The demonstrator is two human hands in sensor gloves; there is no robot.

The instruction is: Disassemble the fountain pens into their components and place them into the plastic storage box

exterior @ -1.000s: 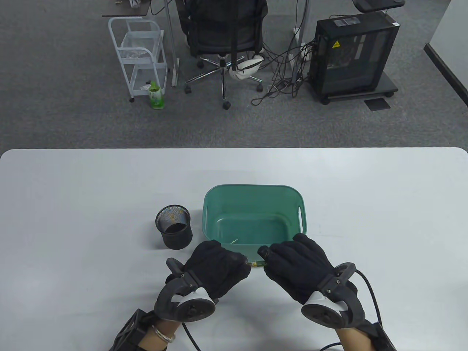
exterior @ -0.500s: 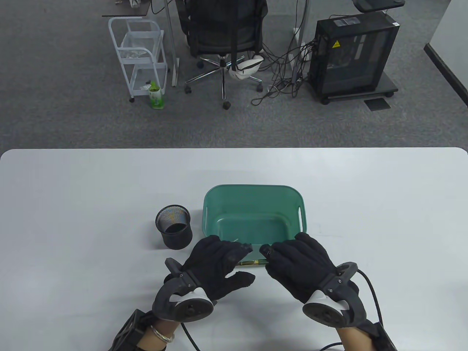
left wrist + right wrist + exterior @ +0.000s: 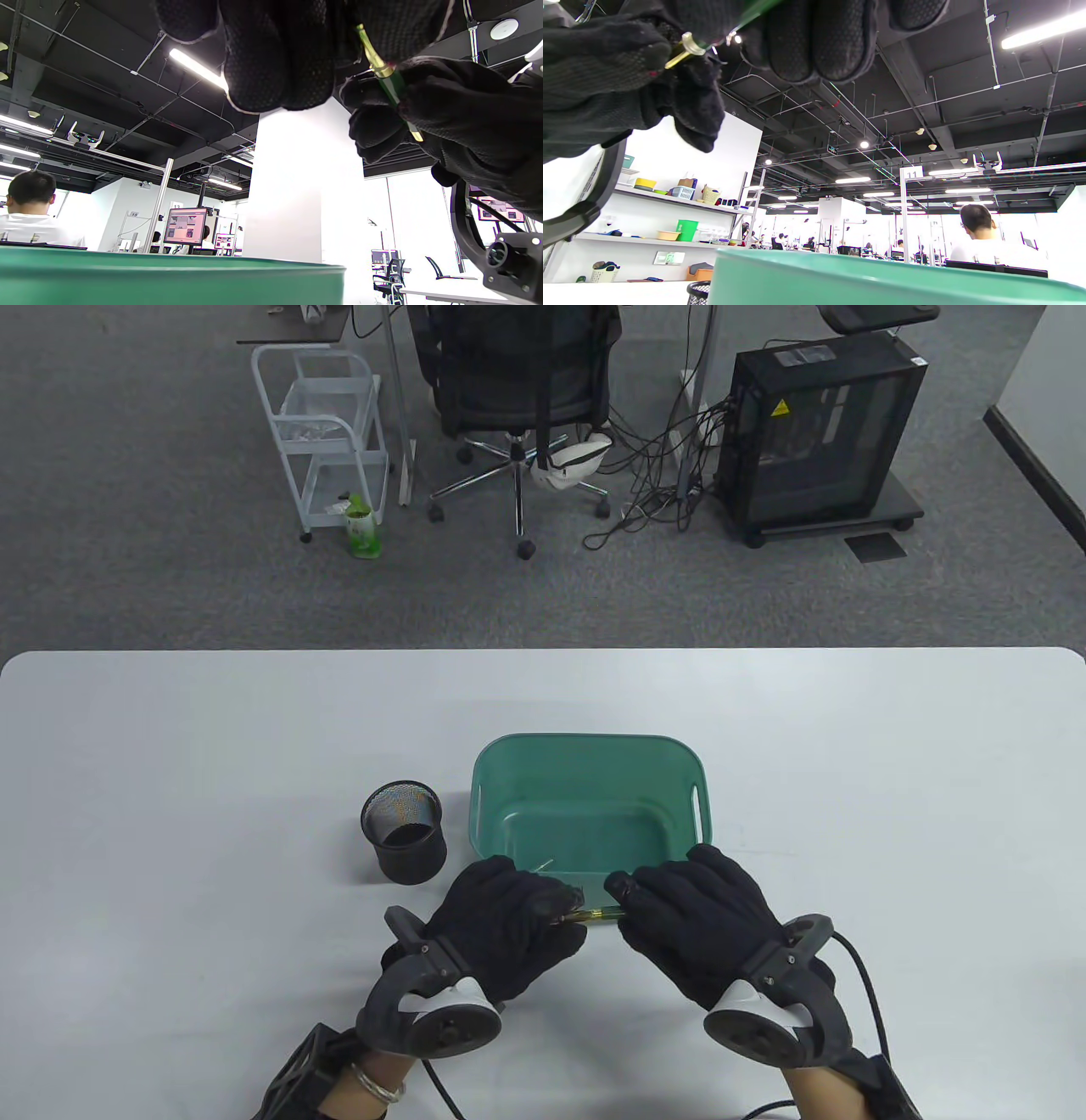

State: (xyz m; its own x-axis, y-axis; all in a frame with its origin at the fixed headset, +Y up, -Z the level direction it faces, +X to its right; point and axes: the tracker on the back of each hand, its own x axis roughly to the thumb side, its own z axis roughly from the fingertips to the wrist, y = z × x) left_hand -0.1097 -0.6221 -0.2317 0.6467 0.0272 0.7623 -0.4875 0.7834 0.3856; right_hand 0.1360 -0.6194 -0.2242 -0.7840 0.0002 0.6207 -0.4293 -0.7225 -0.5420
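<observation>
A green fountain pen [image 3: 594,914] with gold trim is held level between my two hands, just in front of the green plastic box [image 3: 585,746]. My left hand [image 3: 526,912] pinches the gold end of the pen [image 3: 373,59]. My right hand [image 3: 670,899] grips its green barrel [image 3: 392,87]. From the right wrist the gold ring of the pen [image 3: 689,44] shows between both gloves. A thin gold part [image 3: 543,864] lies in the box near its front wall.
A black mesh pen cup [image 3: 404,831] stands left of the box. The white table [image 3: 170,780] stretches to both sides. Beyond its far edge stand an office chair [image 3: 517,390], a white cart [image 3: 327,432] and a computer tower [image 3: 823,432].
My left hand let go of the pen's end, spread its fingers half a second ago, then closed on the gold end again. The right hand kept its hold and hardly moved.
</observation>
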